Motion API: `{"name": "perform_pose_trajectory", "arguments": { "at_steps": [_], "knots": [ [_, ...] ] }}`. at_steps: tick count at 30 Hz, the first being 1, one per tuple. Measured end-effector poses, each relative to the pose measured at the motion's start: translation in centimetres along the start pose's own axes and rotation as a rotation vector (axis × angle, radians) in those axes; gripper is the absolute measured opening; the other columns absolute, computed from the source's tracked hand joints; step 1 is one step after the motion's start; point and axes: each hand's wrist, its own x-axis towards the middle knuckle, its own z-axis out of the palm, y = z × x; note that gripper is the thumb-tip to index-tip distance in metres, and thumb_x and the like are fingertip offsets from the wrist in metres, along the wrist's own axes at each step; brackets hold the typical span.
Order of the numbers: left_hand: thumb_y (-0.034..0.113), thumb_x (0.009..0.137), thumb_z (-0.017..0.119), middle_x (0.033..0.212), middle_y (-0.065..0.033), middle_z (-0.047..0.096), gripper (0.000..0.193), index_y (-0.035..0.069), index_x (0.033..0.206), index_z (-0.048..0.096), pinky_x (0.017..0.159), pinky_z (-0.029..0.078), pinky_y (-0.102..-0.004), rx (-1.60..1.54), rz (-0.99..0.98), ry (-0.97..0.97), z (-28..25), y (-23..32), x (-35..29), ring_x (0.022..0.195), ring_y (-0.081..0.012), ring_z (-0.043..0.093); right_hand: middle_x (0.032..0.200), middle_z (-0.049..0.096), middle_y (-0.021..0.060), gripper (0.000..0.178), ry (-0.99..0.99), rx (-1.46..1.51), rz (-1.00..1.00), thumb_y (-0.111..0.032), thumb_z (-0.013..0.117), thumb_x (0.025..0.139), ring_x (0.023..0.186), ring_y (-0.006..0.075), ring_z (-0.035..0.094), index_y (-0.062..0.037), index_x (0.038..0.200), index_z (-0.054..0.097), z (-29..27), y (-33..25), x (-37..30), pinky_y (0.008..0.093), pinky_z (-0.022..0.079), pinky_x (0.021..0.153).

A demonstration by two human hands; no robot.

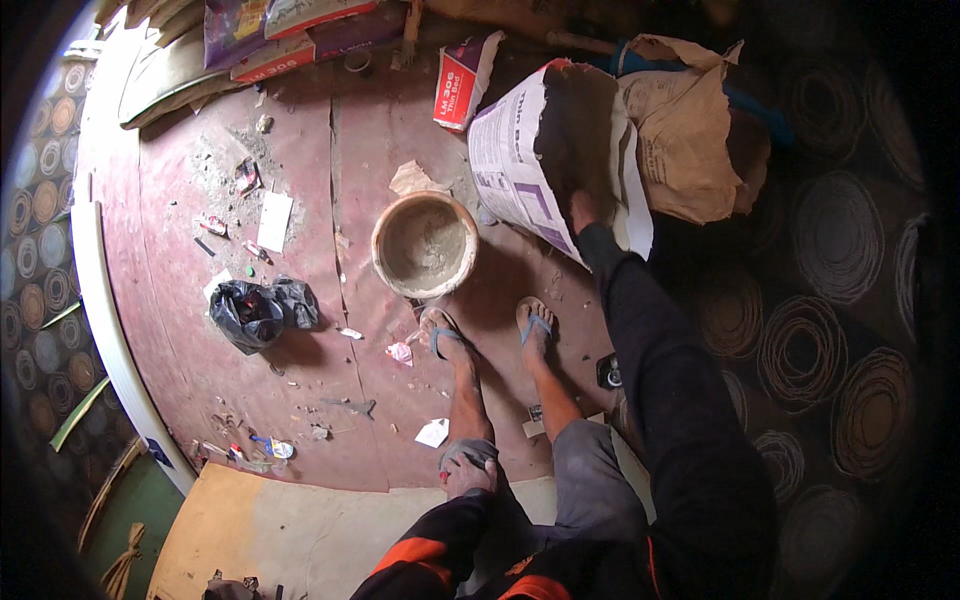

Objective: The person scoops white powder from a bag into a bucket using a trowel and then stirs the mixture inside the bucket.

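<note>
My right hand [583,211] reaches into the mouth of a tall white and purple paper bag [515,150]; the bag's dark inside hides its fingers. My left hand [467,473] lies over my bent left knee, with a small red spot beside its fingers that I cannot make out. Ahead of my feet stands a round clay-coloured bowl [467,265] with a grey, powdery or pasty mix [428,243] inside. A torn piece of brown paper [418,180] lies against the bowl's far rim.
A torn brown paper sack [680,140] leans beside the white bag. A smaller red and white packet [462,85] stands behind. Full bags [300,45] are stacked at the far left. On the reddish floor sheet lie a black plastic bag [245,318], a white card [275,221] and litter.
</note>
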Motion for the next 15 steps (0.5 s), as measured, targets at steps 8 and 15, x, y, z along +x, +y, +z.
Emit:
{"name": "perform_pose_trajectory", "arguments": {
  "at_steps": [8, 15],
  "knots": [
    [0.059, 0.085, 0.057, 0.154, -0.0238, 0.033, 0.088, 0.004, 0.150, 0.035, 0.113, 0.033, -0.0526, 0.029, -0.044, -0.008, -1.1, 1.1, -0.6, 0.138, -0.0418, 0.041, 0.098, 0.062, 0.0333, 0.026, -0.049, 0.007, -0.121, -0.009, 0.049, 0.087, 0.096, 0.0486, 0.060, 0.0105, 0.099, 0.061, -0.1, -0.1, -1.9, 0.0539, 0.046, 0.080],
    [0.060, 0.085, 0.057, 0.154, -0.0243, 0.033, 0.087, 0.005, 0.149, 0.037, 0.112, 0.032, -0.0564, 0.013, -0.042, 0.003, -0.8, 1.5, -0.7, 0.138, -0.0416, 0.042, 0.095, 0.063, 0.0292, 0.023, -0.064, -0.120, -0.200, -0.005, 0.052, 0.084, 0.096, 0.0471, 0.060, 0.0077, 0.099, 0.064, 3.5, 2.6, -0.1, 0.0538, 0.046, 0.083]
  ]
}}
